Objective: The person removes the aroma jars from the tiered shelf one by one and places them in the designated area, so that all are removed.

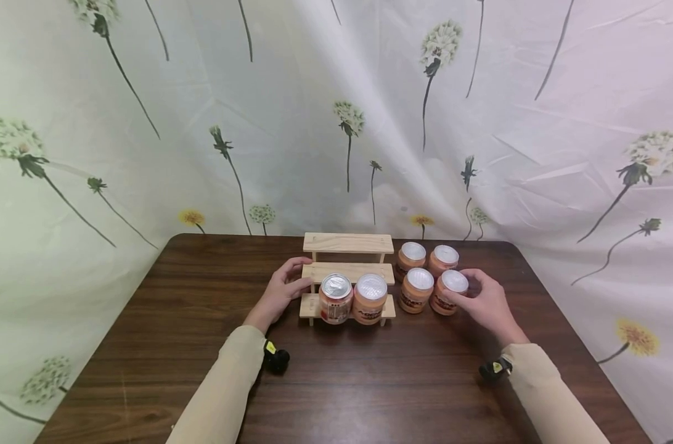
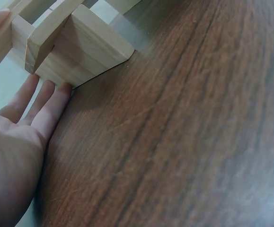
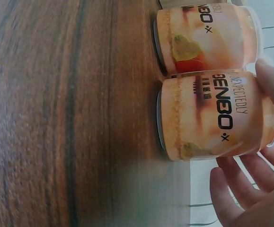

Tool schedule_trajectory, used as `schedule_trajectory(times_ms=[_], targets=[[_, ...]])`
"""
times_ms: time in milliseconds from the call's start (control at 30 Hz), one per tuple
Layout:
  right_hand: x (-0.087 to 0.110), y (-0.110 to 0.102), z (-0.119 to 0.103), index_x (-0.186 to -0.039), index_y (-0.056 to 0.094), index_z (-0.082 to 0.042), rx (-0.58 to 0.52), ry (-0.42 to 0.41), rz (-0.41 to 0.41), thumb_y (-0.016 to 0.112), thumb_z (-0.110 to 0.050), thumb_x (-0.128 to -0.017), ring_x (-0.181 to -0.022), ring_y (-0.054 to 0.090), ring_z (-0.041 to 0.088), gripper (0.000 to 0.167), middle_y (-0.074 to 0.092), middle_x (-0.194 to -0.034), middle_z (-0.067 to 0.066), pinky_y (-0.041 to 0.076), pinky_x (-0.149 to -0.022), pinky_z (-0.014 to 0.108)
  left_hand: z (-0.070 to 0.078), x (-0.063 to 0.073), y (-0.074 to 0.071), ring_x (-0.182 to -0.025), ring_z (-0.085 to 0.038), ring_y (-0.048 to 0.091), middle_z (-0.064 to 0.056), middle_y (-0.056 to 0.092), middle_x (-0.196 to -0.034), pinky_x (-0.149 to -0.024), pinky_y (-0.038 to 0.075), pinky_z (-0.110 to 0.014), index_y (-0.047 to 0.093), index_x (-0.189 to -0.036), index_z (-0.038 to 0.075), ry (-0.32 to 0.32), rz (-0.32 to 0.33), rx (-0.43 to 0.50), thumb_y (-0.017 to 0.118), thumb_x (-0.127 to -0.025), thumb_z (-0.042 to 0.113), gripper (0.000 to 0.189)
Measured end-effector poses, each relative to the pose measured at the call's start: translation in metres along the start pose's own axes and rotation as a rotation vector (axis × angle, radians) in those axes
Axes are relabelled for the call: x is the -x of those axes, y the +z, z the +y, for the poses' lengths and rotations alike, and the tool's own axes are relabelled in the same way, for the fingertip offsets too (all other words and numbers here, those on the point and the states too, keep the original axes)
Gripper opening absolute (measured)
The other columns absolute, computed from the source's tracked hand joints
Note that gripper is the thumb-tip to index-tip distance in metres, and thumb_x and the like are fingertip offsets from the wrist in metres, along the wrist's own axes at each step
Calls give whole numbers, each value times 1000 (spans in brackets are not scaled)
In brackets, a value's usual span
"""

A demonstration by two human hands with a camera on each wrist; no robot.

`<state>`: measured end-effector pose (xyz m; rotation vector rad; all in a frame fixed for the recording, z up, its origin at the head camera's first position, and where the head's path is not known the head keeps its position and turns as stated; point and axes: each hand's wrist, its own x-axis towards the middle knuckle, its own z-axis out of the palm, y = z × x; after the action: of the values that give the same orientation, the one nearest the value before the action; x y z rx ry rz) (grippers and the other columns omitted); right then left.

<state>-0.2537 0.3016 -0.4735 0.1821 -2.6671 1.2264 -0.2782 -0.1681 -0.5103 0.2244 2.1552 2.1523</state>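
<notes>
A three-step wooden display rack (image 1: 347, 273) stands near the table's back edge. My left hand (image 1: 281, 290) holds its left end, thumb and index finger at the middle step; in the left wrist view the other fingers (image 2: 51, 111) reach the side panel (image 2: 75, 59). On the lowest step, side by side, are a silver-lidded jar (image 1: 336, 302) and a whitish-lidded orange jar (image 1: 370, 302). Right of the rack, my right hand (image 1: 489, 302) grips the front right jar (image 3: 212, 116), thumb and fingers around its upper part. That jar stands upright, its label reading BENBO.
Close beside the gripped jar is another orange jar (image 1: 416, 293), with a back left jar (image 1: 411, 259) and a back right jar (image 1: 443, 259) behind. The brown wood-grain table (image 1: 364, 388) ends at a flower-printed curtain (image 1: 292, 154). The rack's top step (image 1: 347, 243) is bare.
</notes>
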Motion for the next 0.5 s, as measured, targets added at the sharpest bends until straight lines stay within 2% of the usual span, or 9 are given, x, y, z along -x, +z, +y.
schedule_trajectory(times_ms=[133,200,267,400,500], targets=[[-2,-2,-2,-134,57,1,18,-1,-31,88,-41,-87,-111,70,37,70,67,-128,23,60,-89,39,2,0,0,-120,-27,59,-20,50,-149,-93,59,-32,55,-144,12,-5,11,-6,70,-102,13,45],[-3,-4,-5,-139,54,2,26,-12,-39,86,-41,-89,-114,68,40,73,64,-133,25,59,-93,49,2,-1,0,-121,-26,59,-19,50,-149,-93,59,-32,55,-144,12,-7,13,-5,70,-102,13,45],[-3,-7,-11,-141,53,2,37,-40,-23,86,-39,-89,-117,66,40,74,62,-135,25,56,-96,55,2,-1,0,-121,-26,59,-19,50,-149,-93,59,-31,55,-144,12,-8,10,0,70,-102,12,45],[-2,-9,-29,-141,55,2,77,-152,61,86,-32,-90,-118,64,39,69,61,-137,24,54,-94,54,0,-1,0,-122,-27,59,-19,50,-150,-92,59,-31,55,-144,12,-5,6,8,70,-102,12,44],[2,-6,-44,-139,58,1,92,-267,114,89,-21,-86,-120,63,39,65,62,-136,21,52,-94,41,-1,-1,1,-123,-28,58,-20,50,-150,-92,59,-31,55,-144,12,-7,3,8,70,-102,11,44]])
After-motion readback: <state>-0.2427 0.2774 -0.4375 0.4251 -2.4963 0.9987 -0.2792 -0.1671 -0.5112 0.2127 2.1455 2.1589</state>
